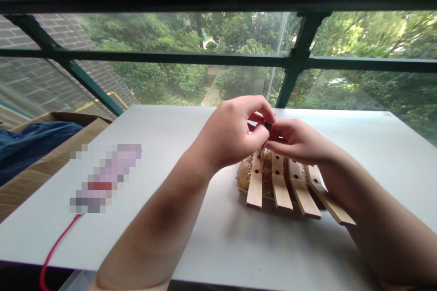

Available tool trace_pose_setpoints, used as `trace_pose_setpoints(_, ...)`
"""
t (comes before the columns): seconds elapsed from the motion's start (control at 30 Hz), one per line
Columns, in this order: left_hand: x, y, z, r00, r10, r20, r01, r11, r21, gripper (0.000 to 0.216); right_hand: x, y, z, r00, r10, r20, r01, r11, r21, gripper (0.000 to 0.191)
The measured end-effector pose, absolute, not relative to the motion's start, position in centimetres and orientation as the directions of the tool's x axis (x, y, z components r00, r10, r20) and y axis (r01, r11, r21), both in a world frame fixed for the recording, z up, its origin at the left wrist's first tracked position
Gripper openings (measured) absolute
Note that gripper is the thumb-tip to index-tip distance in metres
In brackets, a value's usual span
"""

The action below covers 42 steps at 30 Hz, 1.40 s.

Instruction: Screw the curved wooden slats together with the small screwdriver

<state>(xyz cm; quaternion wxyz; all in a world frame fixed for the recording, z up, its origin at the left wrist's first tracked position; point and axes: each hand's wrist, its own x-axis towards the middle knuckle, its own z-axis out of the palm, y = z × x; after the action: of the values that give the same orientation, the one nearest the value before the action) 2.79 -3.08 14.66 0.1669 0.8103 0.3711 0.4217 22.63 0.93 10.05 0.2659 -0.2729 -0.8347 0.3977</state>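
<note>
A small dark piece (268,125) sits between the fingertips, just past the 11 o'clock end of a row of four pale wooden strips (255,188). Below it, a thin metal pin (261,150) slants toward 7 o'clock, down to the upper hole of the leftmost strip; whether it has entered the hole cannot be told. The left hand (235,127), at 9 o'clock from the dark piece, pinches it between thumb and curled forefinger. The right hand (295,141), at 4 o'clock, has its thumb and fingers drawn together against the same spot; its exact grip is hidden.

The strips lie across a brown, loaf-shaped object (243,177), their free ends pointing between 6 and 5 o'clock. All this rests on a white surface (218,236). At 9 o'clock are a blurred pinkish item (109,175) and a red cord (56,243); farther out, toward 10, a cardboard box (92,132) holds blue cloth (34,141). Green-framed windows (187,58) stand at 12.
</note>
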Motion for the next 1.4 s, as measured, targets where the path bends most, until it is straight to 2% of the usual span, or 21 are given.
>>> trace_pose_setpoints(0.3, 2.54, -3.25, 15.13, 0.382, 0.727, 0.571, 0.526, -0.679, 0.513, 0.012, 22.60, 0.91, 9.88, -0.682, 0.688, 0.248, 0.224, 0.520, -0.824, 0.012)
trace_pose_setpoints(0.67, 2.47, -3.29, 15.06, 0.377, 0.769, 0.517, 0.483, -0.639, 0.598, 0.009, 22.57, 0.81, 10.19, -0.697, 0.674, 0.245, 0.216, 0.524, -0.824, 0.015)
trace_pose_setpoints(0.83, 2.45, -3.30, 15.00, 0.353, 0.785, 0.510, 0.480, -0.619, 0.621, 0.008, 22.60, 0.57, 10.44, -0.727, 0.649, 0.224, 0.236, 0.543, -0.806, 0.007)
trace_pose_setpoints(0.97, 2.46, -3.20, 14.92, 0.341, 0.788, 0.513, 0.479, -0.615, 0.626, 0.008, 22.65, 0.60, 10.38, -0.725, 0.654, 0.215, 0.260, 0.549, -0.794, 0.008)
trace_pose_setpoints(1.17, 2.51, -3.16, 14.96, 0.345, 0.768, 0.540, 0.513, -0.636, 0.577, 0.012, 22.71, 0.89, 10.11, -0.699, 0.683, 0.212, 0.320, 0.565, -0.761, 0.009)
trace_pose_setpoints(1.4, 2.54, -3.25, 15.14, 0.353, 0.763, 0.542, 0.555, -0.637, 0.535, 0.013, 22.47, 0.83, 9.98, -0.684, 0.686, 0.248, 0.307, 0.579, -0.756, 0.015)
